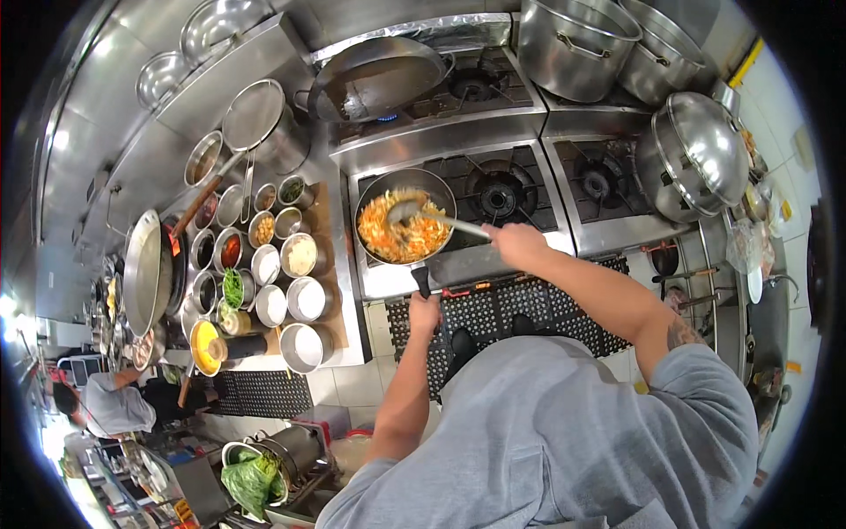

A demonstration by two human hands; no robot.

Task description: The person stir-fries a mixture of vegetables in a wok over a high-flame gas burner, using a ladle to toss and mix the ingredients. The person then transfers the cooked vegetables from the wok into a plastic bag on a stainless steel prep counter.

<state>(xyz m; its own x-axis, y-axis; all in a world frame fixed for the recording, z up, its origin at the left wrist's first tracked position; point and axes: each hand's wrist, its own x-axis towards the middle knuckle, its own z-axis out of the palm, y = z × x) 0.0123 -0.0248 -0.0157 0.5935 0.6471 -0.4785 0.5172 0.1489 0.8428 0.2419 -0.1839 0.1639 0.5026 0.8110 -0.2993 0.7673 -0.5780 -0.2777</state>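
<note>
A frying pan (441, 180) with a black handle rests on the front left burner of the gas range. My left hand (424, 315) is closed around that handle. Shredded orange and pale vegetables (378, 228) fill much of the pan. My right hand (519, 245) grips the long handle of a metal ladle (404, 213), whose bowl lies in the vegetables near the pan's middle. The ladle's handle reaches over the pan's right rim.
Left of the range, a counter (338, 278) carries several metal containers of ingredients. A large wok (380, 79) sits on the back burner, with a blue flame below. Large steel pots (575, 53) and a domed steamer (694, 155) stand right. A co-worker (119, 403) is at far left.
</note>
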